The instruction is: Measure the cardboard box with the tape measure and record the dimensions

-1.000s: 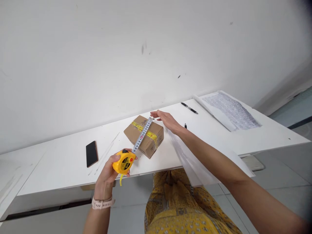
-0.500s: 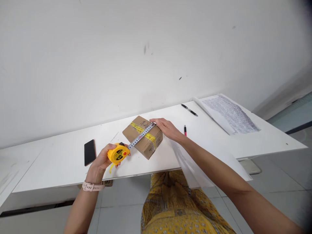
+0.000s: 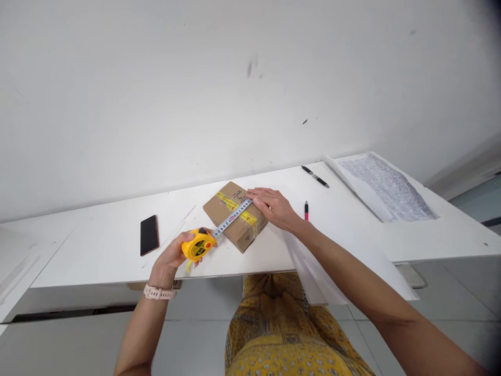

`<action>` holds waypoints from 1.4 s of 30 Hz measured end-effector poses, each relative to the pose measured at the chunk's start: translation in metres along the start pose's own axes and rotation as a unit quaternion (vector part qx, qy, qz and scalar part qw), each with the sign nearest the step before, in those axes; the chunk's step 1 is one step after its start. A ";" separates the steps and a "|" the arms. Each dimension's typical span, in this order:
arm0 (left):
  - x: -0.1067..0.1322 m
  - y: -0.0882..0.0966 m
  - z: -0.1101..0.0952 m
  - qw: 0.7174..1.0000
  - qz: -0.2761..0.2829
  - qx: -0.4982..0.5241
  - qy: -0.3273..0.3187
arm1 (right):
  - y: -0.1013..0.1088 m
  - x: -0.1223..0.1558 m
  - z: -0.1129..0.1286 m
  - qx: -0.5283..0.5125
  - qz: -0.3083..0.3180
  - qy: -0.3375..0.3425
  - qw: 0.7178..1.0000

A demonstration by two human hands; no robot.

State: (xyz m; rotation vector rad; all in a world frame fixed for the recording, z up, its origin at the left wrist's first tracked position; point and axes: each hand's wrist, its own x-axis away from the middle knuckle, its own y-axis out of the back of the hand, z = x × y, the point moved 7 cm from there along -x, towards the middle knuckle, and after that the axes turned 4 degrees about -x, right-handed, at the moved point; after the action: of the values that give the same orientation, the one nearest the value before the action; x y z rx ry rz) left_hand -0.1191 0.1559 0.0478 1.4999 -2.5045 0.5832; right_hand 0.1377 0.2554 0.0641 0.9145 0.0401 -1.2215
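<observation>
Left hand: wrapped around yellow tape measure
Blade: extended across cardboard box top
Right hand: over blade's end, can't tell if pinching

The measuring blade shows digits 4 to 9; handwriting on the box is illegible.

The person's left hand is gripping firmly, its thumb lying on top, while the left forearm is slanting up from below. The right hand is showing its back, fingers stretching leftward, and the right forearm is extending diagonally from the lower right.
</observation>
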 end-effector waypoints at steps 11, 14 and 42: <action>0.015 -0.007 0.001 0.997 -0.047 -0.015 -0.060 | 0.007 0.013 -0.015 -0.136 -0.015 -0.100 0.985; 0.022 -0.006 0.022 0.984 -0.130 0.024 -0.123 | 0.006 0.028 -0.030 -0.211 -0.026 -0.172 0.962; 0.008 -0.087 0.058 0.934 -0.264 0.047 -0.237 | -0.008 -0.046 0.046 -0.058 -0.079 0.003 0.995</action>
State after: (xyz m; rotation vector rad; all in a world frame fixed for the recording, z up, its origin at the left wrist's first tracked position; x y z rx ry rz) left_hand -0.0439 0.0890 0.0190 2.4747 -2.2104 0.2714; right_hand 0.0941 0.2627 0.1116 0.8256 0.1899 -1.3478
